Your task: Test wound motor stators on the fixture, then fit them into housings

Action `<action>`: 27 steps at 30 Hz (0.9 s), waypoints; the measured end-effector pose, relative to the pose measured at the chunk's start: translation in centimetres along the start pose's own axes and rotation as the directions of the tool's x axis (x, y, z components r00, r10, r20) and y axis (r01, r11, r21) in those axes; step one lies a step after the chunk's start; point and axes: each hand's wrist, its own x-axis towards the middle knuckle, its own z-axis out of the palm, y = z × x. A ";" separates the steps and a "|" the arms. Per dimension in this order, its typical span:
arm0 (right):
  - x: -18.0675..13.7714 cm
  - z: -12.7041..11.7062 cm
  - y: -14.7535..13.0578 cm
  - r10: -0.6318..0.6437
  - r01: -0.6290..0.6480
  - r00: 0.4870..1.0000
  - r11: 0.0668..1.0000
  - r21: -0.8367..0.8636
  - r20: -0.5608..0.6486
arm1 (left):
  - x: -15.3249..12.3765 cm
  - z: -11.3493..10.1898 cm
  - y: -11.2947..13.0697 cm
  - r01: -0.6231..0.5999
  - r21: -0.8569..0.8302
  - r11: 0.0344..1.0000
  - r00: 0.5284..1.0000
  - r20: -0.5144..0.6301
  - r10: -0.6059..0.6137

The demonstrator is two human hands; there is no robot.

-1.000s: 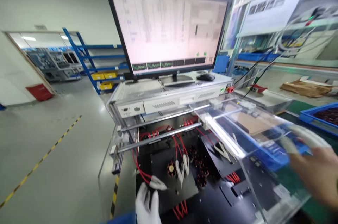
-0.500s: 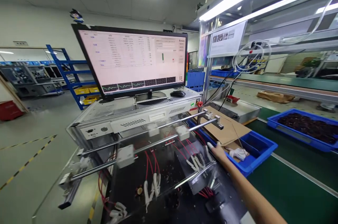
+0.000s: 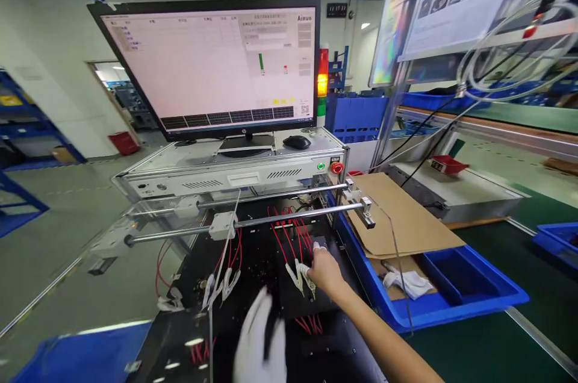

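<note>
My right hand (image 3: 323, 271), bare with white finger cots, reaches onto the black test fixture (image 3: 289, 295) and pinches a white clip (image 3: 300, 274) on the end of the red wires (image 3: 293, 235). My left hand (image 3: 261, 344) wears a white glove and hovers low over the fixture's near side. It is smeared by motion, with a dark gap between its fingers, so what it holds is unclear. More white clips (image 3: 221, 286) hang to the left under the steel rails (image 3: 271, 221).
A grey tester box (image 3: 226, 175) with green and red buttons carries a monitor (image 3: 212, 64) and a mouse (image 3: 297, 142). To the right, a blue bin (image 3: 456, 286) holds cardboard (image 3: 401, 214) and a white glove (image 3: 406, 282). Green conveyor belt lies beyond.
My right hand has moved from the clear cover's edge down to the clips on the fixture. My gloved left hand has come back into view at the bottom. The view has swung left.
</note>
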 end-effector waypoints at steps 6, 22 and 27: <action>-0.4 -0.3 0.2 -0.039 0.041 0.996 0.999 -0.014 0.084 | 5.7 8.4 -3.7 0.264 0.007 0.964 0.962 0.073 -0.264; 2.4 0.2 1.2 -0.135 0.171 0.957 0.977 -0.125 0.258 | 6.6 8.7 -5.0 0.117 0.015 0.993 0.993 -0.024 -0.117; 1.2 0.2 1.5 -0.209 0.244 0.953 0.959 -0.147 0.220 | 4.6 6.8 -5.7 0.273 -0.250 0.929 0.959 0.000 -0.282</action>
